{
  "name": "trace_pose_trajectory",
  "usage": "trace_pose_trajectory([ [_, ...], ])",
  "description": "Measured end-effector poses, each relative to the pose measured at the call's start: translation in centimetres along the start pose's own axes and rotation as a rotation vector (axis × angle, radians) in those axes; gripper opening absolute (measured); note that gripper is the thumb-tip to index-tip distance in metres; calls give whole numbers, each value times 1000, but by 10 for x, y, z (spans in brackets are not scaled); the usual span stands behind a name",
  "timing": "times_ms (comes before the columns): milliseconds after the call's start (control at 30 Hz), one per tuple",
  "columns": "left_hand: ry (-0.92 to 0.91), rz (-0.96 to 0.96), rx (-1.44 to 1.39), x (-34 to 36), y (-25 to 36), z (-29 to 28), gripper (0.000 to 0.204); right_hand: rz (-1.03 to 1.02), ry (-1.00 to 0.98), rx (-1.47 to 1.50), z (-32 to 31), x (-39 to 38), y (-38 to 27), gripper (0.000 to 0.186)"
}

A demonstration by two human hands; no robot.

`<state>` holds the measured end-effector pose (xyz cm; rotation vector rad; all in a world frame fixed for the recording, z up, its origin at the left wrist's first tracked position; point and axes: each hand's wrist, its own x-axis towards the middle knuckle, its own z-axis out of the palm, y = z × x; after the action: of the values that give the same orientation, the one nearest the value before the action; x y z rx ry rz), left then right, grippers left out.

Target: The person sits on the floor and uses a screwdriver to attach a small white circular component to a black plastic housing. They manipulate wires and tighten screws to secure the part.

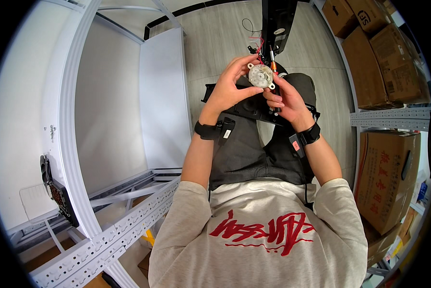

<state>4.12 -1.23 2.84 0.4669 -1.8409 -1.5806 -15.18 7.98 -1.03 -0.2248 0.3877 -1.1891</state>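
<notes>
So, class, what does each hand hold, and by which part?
The left hand holds a round, pale part by its rim, between thumb and fingers; the right hand grips a screwdriver by its handle.

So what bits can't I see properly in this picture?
All in the head view:
The back of the round, pale plastic disc: it faces away from the camera.
Part of the grip on the slim orange, red and black screwdriver: covered by the right hand.
The far end of the long black bar: cut off by the upper edge.
Where the thin red wires end: too small.
</notes>
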Motion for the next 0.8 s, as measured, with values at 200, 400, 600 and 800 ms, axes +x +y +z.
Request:
trace_pose_trajectory([
  [200,-1,-16,-19,-1,-1,1,83,-2,-18,-2,-2,0,1,25],
  [400,-5,-23,-17,-1,0,1,82,-7,-16,-6,-3,-1,1,25],
  [600,0,-14,-26,-2,0,2,81,-10,-14,-1,-3,-1,2,25],
  [800,2,-6,-26,-2,-1,2,81,-18,-15,3,-2,-1,2,25],
])
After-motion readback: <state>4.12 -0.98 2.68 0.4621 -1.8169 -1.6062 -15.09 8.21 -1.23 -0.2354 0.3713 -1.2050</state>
